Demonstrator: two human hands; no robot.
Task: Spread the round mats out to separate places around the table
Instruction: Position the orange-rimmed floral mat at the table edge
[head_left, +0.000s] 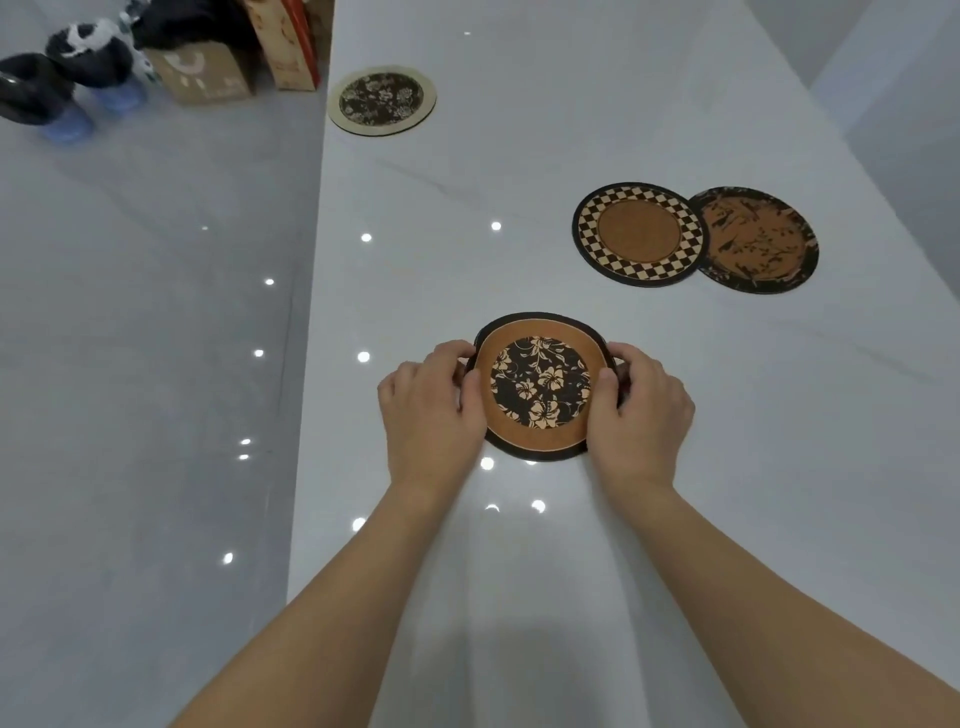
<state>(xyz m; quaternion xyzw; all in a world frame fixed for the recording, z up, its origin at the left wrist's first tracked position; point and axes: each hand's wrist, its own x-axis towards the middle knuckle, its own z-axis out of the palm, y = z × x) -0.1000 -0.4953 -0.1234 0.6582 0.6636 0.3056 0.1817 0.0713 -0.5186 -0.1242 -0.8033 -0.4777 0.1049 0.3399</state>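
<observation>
Both hands grip one floral mat (540, 384) on the white table (571, 130). Left hand (431, 410) pinches its left edge; right hand (641, 410) pinches its right.

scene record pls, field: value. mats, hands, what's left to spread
surface: white table, glossy
held mat: hibiscus mat, brown ring, near centre of the table
left hand: grip on the mat's left edge
right hand: grip on the mat's right edge
under held mat: a second dark rim shows; possibly more mats, count unclear
placed alone: cream-rimmed floral mat, far left edge
still paired: checkered mat overlapping branch-print mat, right side
left to do: separate the pair; place the held mat
off table: bags and dark items on floor, far left
</observation>
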